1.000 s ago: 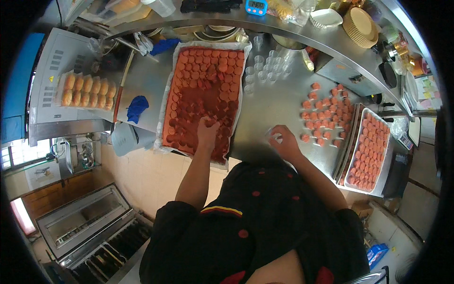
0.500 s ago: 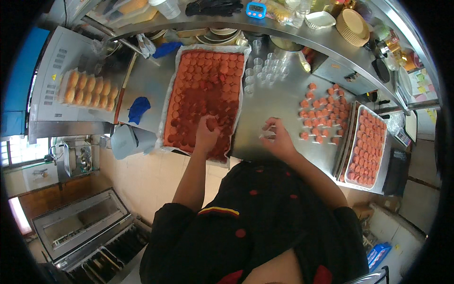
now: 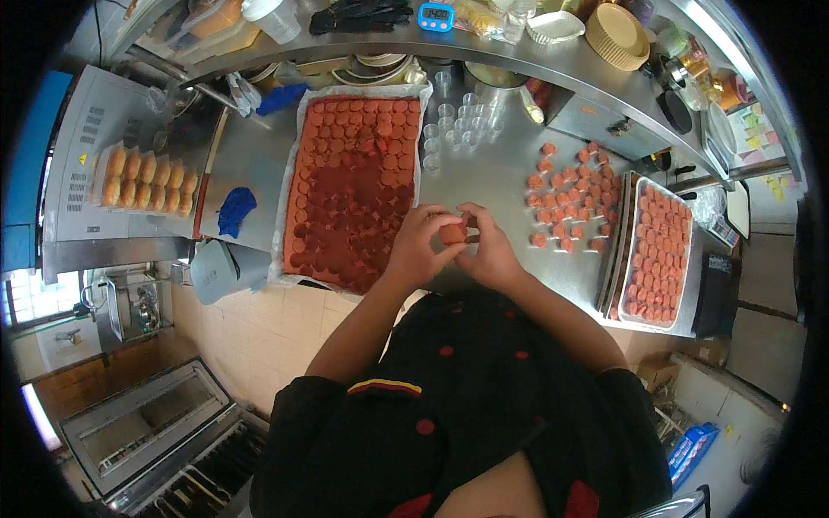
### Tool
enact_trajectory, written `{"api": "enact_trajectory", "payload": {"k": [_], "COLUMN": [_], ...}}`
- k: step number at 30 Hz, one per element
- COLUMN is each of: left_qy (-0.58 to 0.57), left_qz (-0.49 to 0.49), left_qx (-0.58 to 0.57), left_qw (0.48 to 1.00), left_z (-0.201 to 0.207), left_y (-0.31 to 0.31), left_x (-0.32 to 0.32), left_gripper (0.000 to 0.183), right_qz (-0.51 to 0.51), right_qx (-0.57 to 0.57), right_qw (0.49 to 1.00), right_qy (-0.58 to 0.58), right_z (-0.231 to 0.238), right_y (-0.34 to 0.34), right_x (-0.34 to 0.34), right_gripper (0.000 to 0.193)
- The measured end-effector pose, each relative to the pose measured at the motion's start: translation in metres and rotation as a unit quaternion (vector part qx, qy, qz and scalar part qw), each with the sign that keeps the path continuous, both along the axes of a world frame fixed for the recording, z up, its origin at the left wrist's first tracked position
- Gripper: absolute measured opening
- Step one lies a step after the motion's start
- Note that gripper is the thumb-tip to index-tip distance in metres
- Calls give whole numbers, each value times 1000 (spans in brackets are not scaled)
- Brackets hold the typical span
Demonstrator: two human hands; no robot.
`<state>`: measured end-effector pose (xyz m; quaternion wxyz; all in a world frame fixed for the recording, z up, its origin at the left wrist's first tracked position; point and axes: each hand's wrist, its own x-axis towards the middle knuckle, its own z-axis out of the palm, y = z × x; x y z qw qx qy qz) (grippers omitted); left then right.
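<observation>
A small red cake round (image 3: pixel 452 233) is held up between my two hands, in front of my apron and above the metal table (image 3: pixel 484 186). My left hand (image 3: pixel 419 246) grips it from the left between thumb and fingers. From the other side, my right hand (image 3: pixel 490 250) closes its fingertips at the round's edge; whether it also holds something thin and clear is hard to make out. Left of my hands lies a big red cake sheet (image 3: pixel 350 186) on white paper, cut into many rounds, with rounds gone from its middle and near part.
Several clear cups (image 3: pixel 458 121) stand behind my hands. Rows of small red cake pieces (image 3: pixel 566 194) sit to the right, beside a full tray (image 3: pixel 661 259). A blue cloth (image 3: pixel 235 211) lies at left. A shelf (image 3: pixel 397 47) with a blue timer (image 3: pixel 436 16) overhangs the back.
My left hand has risen off the cake sheet with a round and moved right. My right hand has come left to meet it. The whole view has shifted slightly.
</observation>
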<state>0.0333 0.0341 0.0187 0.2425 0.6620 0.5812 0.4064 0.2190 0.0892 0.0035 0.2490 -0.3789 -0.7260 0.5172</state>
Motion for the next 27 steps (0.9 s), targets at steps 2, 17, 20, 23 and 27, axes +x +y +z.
{"api": "enact_trajectory", "payload": {"k": [2, 17, 20, 23, 27], "left_qy": [-12, -211, -348, -492, -516], "left_qz": [-5, 37, 77, 116, 98], "left_qx": [-4, -128, -200, -274, -346], "left_qw": [1000, 968, 913, 818, 777], "left_z": [0, -6, -12, -17, -24], "left_y": [1, 3, 3, 6, 11], "left_x": [5, 27, 29, 32, 35], "left_gripper": [44, 33, 37, 45, 48], "right_qz": [-12, -17, -13, 5, -7], "right_qx": [5, 70, 62, 81, 197], "right_qw": [1000, 997, 998, 997, 980], "right_qy": [8, 42, 19, 15, -25], "right_z": [-1, -4, 0, 0, -8], "right_y": [0, 4, 3, 3, 3], "right_x": [1, 12, 12, 13, 18], "right_gripper": [77, 65, 62, 60, 60]}}
